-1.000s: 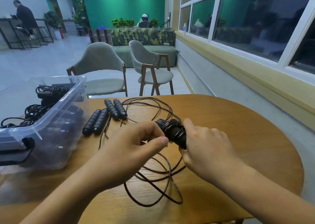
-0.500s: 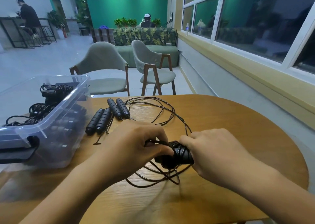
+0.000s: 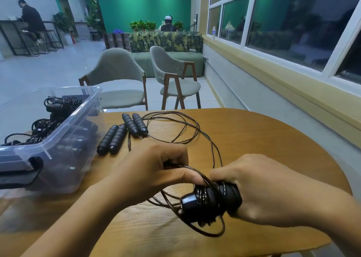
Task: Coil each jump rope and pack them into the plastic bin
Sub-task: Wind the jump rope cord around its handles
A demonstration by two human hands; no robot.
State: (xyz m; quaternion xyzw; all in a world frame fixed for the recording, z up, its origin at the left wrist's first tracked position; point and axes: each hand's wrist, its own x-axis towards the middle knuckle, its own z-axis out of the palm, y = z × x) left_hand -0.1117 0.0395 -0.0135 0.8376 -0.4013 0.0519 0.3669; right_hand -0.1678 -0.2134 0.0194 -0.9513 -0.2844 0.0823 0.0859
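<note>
One black jump rope with ribbed foam handles (image 3: 211,200) is being wound low in the middle of the view, just above the round wooden bench (image 3: 263,139). The right hand (image 3: 263,190) is curled round both handles, held together, with several turns of thin black cord wrapped over them. The left hand (image 3: 156,170), fingers curled, pinches the cord just beside the handles, and loose loops (image 3: 212,235) trail onto the bench beneath.

Farther back lie two uncoiled ropes. One pair of black handles (image 3: 111,139) sits just beside the bin and a second pair (image 3: 136,124) lies next to it. Their cords (image 3: 175,113) sprawl in tangled loops.

At the left stands the clear plastic bin (image 3: 72,118), holding several coiled black ropes (image 3: 62,102). The task looks well under way: several ropes are packed, one is partly wound, and two are left to coil.
</note>
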